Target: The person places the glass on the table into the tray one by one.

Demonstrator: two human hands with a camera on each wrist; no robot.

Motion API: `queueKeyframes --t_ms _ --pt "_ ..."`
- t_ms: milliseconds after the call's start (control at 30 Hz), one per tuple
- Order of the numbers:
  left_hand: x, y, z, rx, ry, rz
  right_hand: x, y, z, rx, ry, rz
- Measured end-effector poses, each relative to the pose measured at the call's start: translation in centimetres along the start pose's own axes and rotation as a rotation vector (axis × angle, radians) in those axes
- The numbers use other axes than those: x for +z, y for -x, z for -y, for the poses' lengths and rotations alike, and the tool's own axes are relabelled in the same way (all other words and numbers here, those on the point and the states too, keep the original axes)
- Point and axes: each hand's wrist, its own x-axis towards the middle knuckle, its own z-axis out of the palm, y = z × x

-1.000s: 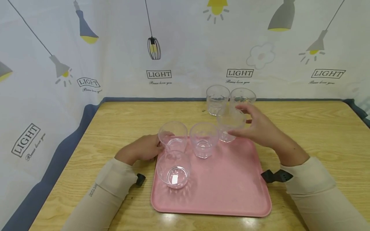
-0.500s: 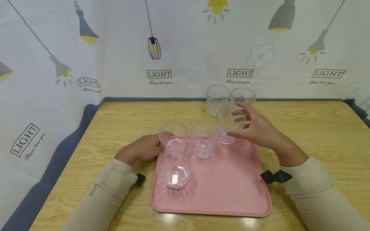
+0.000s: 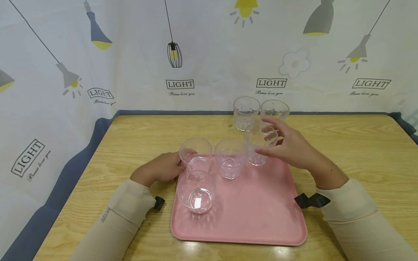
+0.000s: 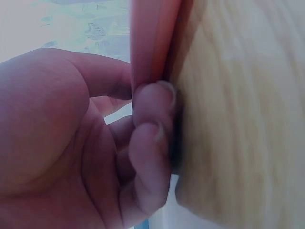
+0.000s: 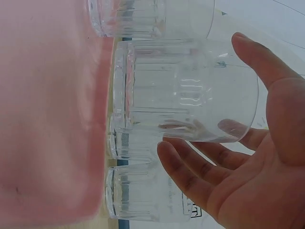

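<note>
Near the tray's far edge, my right hand (image 3: 289, 146) holds a clear plastic cup (image 5: 190, 90) upright, thumb on one side and fingers on the other. Its base overlaps the far rim of the pink tray (image 3: 251, 210) in the head view. At the tray's far left corner is my left hand (image 3: 166, 166), fingers curled at the rim and thumb on its edge, as the left wrist view shows. On the tray stand three other clear cups: one front left (image 3: 197, 197), one behind it (image 3: 196, 154), and a middle cup (image 3: 230, 163) beside the held one.
Two more clear cups stand on the wooden table (image 3: 359, 152) behind the tray, a left cup (image 3: 246, 114) and a right cup (image 3: 277, 108) partly behind my right fingers. A lamp-printed curtain (image 3: 212, 54) rises along the table's back and left sides.
My right hand and its cup have shifted slightly toward me, the cup's base coming lower over the tray's far rim. The left hand and the other cups stay put.
</note>
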Motion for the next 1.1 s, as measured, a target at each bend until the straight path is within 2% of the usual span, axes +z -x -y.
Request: queueKeyframes --t_ms 233,500,733,933,1100 --pt "-0.1 0.1 -0.2 -0.014 0.013 0.007 0.0 0.2 0.4 -0.014 0.005 -0.013" --pt "-0.1 0.0 0.0 0.014 -0.046 -0.017 -0.2 0.5 0.9 -0.018 0.015 -0.034" --pt "-0.1 0.1 0.0 0.014 -0.034 -0.015 -0.4 0.8 1.6 -0.016 0.007 -0.055" --pt "-0.1 0.1 -0.2 -0.002 -0.013 -0.005 -0.4 1.2 2.3 -0.036 0.013 -0.063" --pt "-0.1 0.0 0.0 0.009 -0.033 -0.011 -0.6 1.5 2.7 -0.068 0.025 -0.079"
